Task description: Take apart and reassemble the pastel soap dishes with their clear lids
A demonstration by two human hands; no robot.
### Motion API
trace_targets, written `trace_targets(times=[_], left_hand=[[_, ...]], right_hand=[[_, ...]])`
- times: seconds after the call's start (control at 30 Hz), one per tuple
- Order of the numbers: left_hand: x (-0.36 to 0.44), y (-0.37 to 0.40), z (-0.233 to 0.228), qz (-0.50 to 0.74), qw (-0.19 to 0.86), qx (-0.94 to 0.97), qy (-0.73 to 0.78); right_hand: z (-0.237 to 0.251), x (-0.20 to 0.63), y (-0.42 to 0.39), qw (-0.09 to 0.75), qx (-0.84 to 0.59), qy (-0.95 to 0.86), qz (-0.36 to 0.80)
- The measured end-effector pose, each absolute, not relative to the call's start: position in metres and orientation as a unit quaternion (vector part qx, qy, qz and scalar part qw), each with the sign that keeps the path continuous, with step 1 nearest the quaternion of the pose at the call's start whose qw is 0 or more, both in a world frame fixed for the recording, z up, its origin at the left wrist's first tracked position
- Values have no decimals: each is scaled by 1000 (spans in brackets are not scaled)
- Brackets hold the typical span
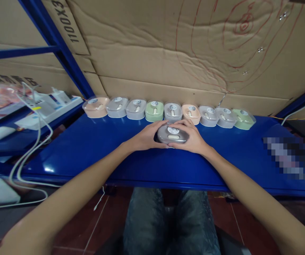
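Observation:
A small grey plastic box (164, 134) with a see-through lid, a round sticker and a pale oval tab is held just over the blue table, near the middle. My left hand (147, 137) wraps round its left side, with thumb and fingers curved along the edge. From the right, my right hand (192, 137) grips the same box, fingers over the far edge and thumb at the front. The thumbs nearly meet in front. Behind them stands a row of similar lidded boxes: a green box (154, 111), a grey box (173, 112) and a peach box (191, 114) are closest.
The row runs along the cardboard wall (142, 56), from a peach box (96, 107) to a green box (244, 119). White cables (39, 141) and a power strip (49, 112) lie left of the blue table (88, 148). A blurred-out item (286, 157) lies on the right.

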State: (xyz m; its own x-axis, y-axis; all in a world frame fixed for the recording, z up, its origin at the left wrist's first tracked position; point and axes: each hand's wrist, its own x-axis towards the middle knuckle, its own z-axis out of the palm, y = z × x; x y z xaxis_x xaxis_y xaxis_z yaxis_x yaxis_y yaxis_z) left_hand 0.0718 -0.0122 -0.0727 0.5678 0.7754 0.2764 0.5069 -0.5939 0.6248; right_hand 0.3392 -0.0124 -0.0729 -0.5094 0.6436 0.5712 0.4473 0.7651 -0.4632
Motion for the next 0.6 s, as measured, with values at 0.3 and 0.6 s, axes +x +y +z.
trace_targets(times=[0.3,0.6], left_hand=[[71,-14,-74,252,248,862,363],[71,-18,-81,232,240,875,351]], right_hand=[[-74,339,-14,377,-308,-863,135],[-78,338,-16,385,-314,-853,159]])
